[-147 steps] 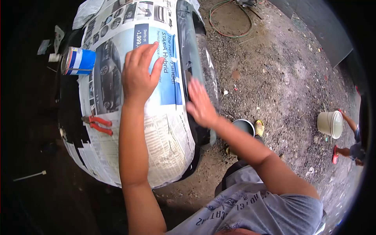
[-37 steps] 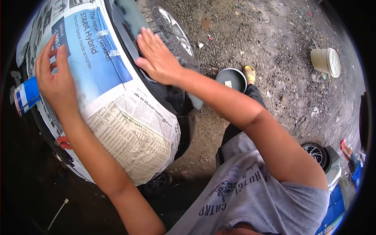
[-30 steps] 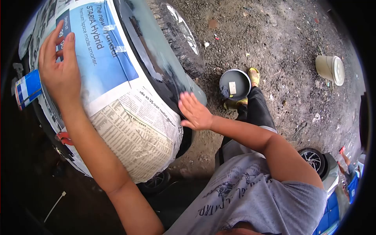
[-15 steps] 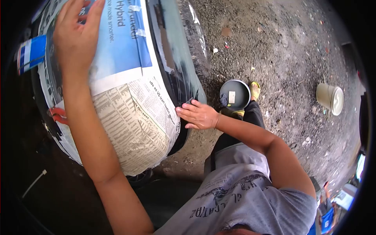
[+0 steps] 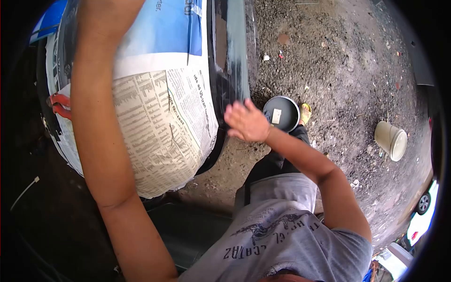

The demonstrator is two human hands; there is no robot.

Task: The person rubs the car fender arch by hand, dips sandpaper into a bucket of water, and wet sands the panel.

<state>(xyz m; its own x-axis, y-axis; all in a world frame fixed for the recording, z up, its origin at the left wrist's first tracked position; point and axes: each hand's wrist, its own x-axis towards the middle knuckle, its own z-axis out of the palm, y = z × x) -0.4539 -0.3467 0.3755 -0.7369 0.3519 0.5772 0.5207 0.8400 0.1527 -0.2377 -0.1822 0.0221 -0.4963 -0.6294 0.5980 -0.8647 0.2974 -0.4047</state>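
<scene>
From where I stand, the person's right hand [image 5: 248, 123] is bare and open, fingers a little spread, with nothing pinched in the grip. It hovers or lightly rests at the lower end of the long curved vehicle panel, patchy black and grey-green [image 5: 238, 61]; I can't quite tell if the fingertips touch. The left hand [image 5: 111, 13] is over the printed newspaper sheets [image 5: 155, 122] covering the rounded body beside that panel, but its fingers run out of view, so I cannot tell how that grip stands. At least 1 strip of clear tape [image 5: 197, 10] sits on the blue advert page. Left of the left forearm, and partly behind it, are red-handled pliers [image 5: 61, 105]; farther up that side is part of a blue can [image 5: 49, 19]. On the gritty ground [image 5: 329, 80], a round grey basin [image 5: 287, 104] holds 1 pale rectangular block [image 5: 276, 116], and just beside it is a foot in a yellow slipper [image 5: 305, 113]. Well apart to the right, 1 cream plastic bucket [image 5: 385, 134] leans at a tilt in this curved view.
</scene>
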